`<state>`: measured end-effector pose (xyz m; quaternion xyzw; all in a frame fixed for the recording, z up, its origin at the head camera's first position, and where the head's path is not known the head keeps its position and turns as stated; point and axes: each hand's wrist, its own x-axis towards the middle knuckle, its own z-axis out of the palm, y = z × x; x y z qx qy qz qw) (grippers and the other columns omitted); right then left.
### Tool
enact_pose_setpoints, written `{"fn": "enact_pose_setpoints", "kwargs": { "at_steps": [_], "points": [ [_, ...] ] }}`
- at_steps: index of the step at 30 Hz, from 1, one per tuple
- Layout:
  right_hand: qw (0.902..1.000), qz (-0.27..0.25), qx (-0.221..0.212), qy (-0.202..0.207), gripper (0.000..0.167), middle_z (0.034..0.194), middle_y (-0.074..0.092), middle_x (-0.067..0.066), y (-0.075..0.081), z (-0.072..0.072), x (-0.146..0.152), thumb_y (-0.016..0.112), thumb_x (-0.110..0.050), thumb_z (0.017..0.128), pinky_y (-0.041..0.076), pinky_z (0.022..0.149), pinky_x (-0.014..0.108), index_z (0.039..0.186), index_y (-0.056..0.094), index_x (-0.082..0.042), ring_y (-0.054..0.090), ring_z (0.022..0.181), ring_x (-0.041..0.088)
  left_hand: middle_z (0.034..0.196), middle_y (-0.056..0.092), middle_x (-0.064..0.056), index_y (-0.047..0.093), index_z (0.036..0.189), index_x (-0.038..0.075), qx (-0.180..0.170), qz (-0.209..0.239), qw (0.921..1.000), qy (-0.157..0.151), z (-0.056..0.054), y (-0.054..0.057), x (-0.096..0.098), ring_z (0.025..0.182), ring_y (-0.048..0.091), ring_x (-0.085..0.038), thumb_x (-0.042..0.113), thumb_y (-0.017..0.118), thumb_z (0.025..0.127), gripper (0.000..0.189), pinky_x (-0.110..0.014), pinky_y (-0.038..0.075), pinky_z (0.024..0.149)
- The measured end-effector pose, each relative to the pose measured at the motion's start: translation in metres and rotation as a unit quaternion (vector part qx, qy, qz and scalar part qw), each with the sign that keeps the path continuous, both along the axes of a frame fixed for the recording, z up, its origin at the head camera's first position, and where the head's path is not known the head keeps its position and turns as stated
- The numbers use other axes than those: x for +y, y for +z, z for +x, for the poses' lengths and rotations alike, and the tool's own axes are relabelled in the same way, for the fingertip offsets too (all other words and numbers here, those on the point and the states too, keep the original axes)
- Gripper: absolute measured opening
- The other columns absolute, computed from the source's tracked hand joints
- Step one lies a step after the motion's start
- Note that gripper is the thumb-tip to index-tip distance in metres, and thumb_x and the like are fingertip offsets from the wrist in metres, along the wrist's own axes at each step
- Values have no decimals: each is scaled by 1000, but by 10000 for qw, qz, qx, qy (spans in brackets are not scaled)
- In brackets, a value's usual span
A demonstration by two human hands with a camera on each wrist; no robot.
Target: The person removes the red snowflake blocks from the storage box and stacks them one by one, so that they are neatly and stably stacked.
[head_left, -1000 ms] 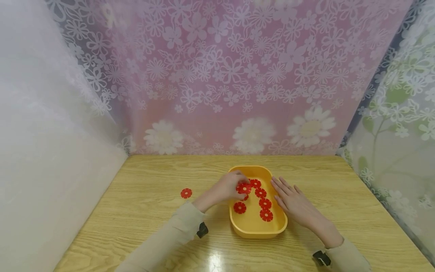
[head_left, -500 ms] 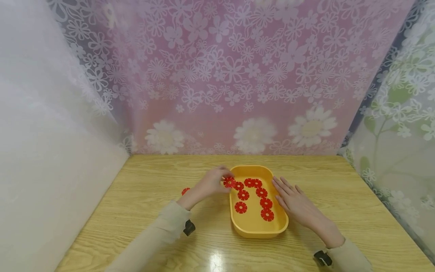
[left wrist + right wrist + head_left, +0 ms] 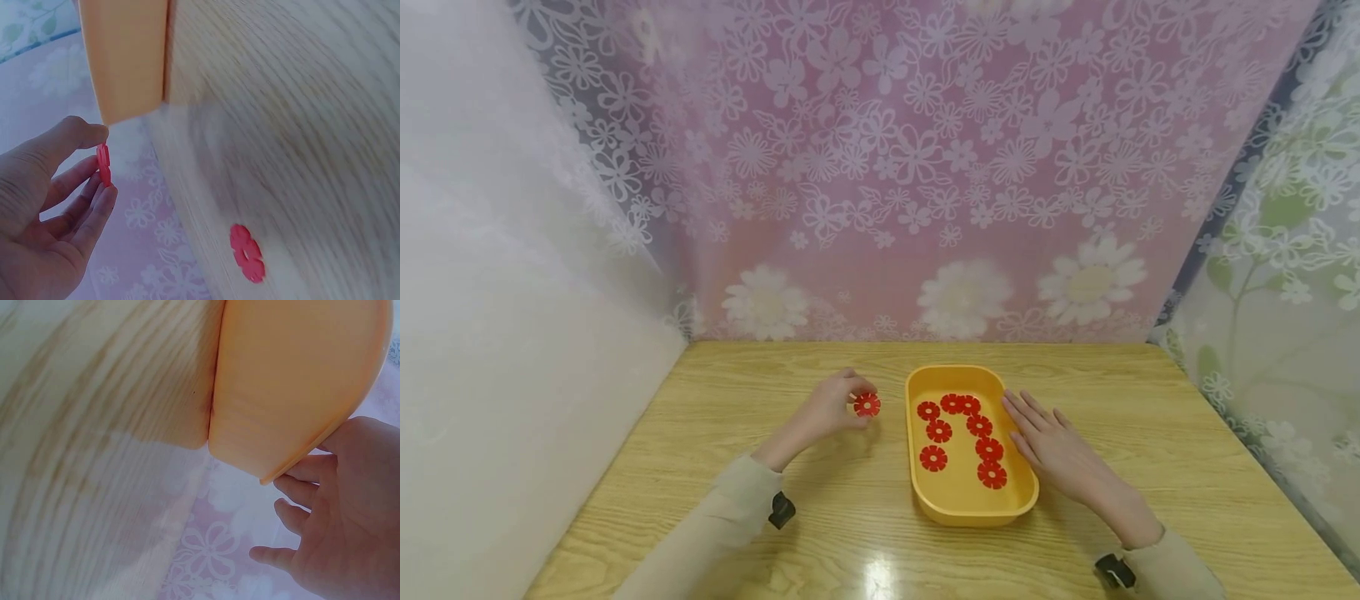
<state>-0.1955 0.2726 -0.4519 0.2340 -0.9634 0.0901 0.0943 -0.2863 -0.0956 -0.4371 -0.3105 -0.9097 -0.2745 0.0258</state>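
Observation:
A red flower-shaped disc [image 3: 867, 405], notched round its edge like a snowflake building piece, is pinched between thumb and fingers of my left hand [image 3: 823, 408]. That hand hangs over the table left of the yellow tray [image 3: 974, 510]. In the left wrist view a second red disc [image 3: 248, 255] lies on the wood; in the head view my left hand hides it. Several more red discs [image 3: 933, 458] lie inside the tray, in a left group and a curved right row. My right hand [image 3: 1060, 454] rests its straight fingers against the tray's right rim [image 3: 300, 461].
The wood-grain table [image 3: 760, 367] ends at a pink floral curtain [image 3: 880, 183] behind. A pale sheet [image 3: 535, 333] borders the left side, and a flowered sheet [image 3: 1277, 333] the right. Both sleeves carry a black wrist device [image 3: 782, 510].
My left hand has lifted a red disc out of the tray and carried it left, over the rim and above the table. My right hand stays at the tray's right rim.

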Motion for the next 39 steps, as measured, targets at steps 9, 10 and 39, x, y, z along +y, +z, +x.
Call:
{"fn": "enact_pose_setpoints", "kwargs": {
  "at_steps": [9, 10, 39],
  "points": [
    [10000, 47, -10, -47, 58, 160, 36, 18, 1, -1, 0, 56, -23, 104, 32, 109, 71, 154, 39, 0, 33, 147, 41, 105, 64, -8, 72, 115, 2, -63, 18, 9992, 394, -1, -7, -32, 100, 65, -28, 8, 86, 77, 41, -42, 57, 85],
    [10000, 47, -19, -51, 58, 160, 36, 18, 1, -1, -1, 56, -23, 104, 32, 109, 71, 154, 39, 0, 33, 147, 41, 105, 64, -8, 72, 115, 2, -55, -15, 9991, 425, -1, -8, -36, 100, 65, -28, 8, 87, 77, 41, -42, 58, 85],
    [10000, 52, 1, -9, 59, 160, 37, 18, -2, -3, 1, 57, -23, 104, 33, 107, 72, 155, 38, -1, 34, 146, 41, 101, 63, -7, 73, 115, 4, -198, -534, 9960, 695, -1, -38, -78, 88, 60, -20, 13, 86, 82, 37, -40, 55, 78]
  ]
}}
